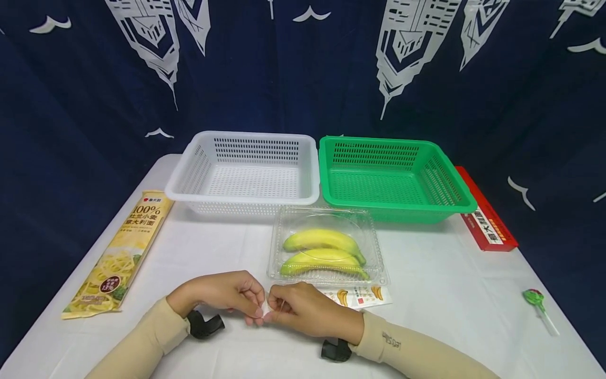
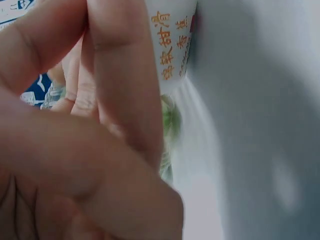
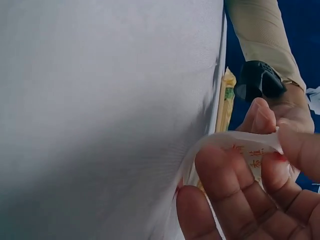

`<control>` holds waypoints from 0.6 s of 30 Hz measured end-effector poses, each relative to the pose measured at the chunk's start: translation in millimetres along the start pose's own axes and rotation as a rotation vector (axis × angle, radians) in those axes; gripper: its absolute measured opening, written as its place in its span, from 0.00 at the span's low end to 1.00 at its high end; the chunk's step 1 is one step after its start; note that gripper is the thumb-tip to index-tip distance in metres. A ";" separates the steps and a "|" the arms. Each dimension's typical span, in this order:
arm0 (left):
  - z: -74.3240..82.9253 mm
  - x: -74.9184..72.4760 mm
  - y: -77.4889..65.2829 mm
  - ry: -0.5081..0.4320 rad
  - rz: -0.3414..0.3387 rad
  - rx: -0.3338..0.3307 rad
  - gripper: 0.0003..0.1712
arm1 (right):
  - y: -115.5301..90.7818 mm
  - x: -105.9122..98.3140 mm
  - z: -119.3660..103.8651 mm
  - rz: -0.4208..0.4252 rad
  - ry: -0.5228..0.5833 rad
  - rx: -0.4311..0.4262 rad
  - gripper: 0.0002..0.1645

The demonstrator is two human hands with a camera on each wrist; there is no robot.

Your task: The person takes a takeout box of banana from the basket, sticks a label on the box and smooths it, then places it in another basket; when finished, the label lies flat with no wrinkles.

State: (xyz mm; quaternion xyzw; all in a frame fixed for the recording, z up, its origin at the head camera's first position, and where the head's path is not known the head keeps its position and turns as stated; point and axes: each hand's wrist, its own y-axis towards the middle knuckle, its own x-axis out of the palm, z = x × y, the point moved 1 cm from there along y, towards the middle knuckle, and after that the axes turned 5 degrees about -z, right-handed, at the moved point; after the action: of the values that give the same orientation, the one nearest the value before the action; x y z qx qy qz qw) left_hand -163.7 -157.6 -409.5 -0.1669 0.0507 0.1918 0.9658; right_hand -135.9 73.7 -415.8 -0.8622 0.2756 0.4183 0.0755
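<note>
A white paper label strip [image 1: 360,296] printed with bananas and orange characters lies partly on the table, and its left end is lifted between the two hands. My left hand [image 1: 232,292] pinches that end between thumb and fingers. From the other side my right hand [image 1: 307,310] pinches the same end, fingertips close to the left ones. In the right wrist view the strip [image 3: 256,159] curves up behind the right fingers [image 3: 220,175]. The left wrist view shows its printed face [image 2: 172,42] beyond the left fingers [image 2: 122,85]. Fingers hide part of the pinched end.
Just behind the hands, a clear plastic box [image 1: 381,263] holds two bananas [image 1: 324,239]. A white basket [image 1: 189,192] and a green basket [image 1: 397,210] stand farther back. Spaghetti [image 1: 118,258] lies left; a red box [image 1: 490,221] and a lollipop [image 1: 535,299] lie right.
</note>
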 end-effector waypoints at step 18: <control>-10.3 -7.0 -11.9 -0.062 0.059 -0.096 0.05 | -20.3 -17.9 0.0 0.123 0.061 0.015 0.10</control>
State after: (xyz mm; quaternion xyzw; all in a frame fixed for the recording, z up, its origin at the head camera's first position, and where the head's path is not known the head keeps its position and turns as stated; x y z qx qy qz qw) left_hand -165.9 -173.9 -414.5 -0.2053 0.0166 0.2272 0.9518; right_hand -133.9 98.1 -404.2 -0.8555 0.3332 0.3935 0.0477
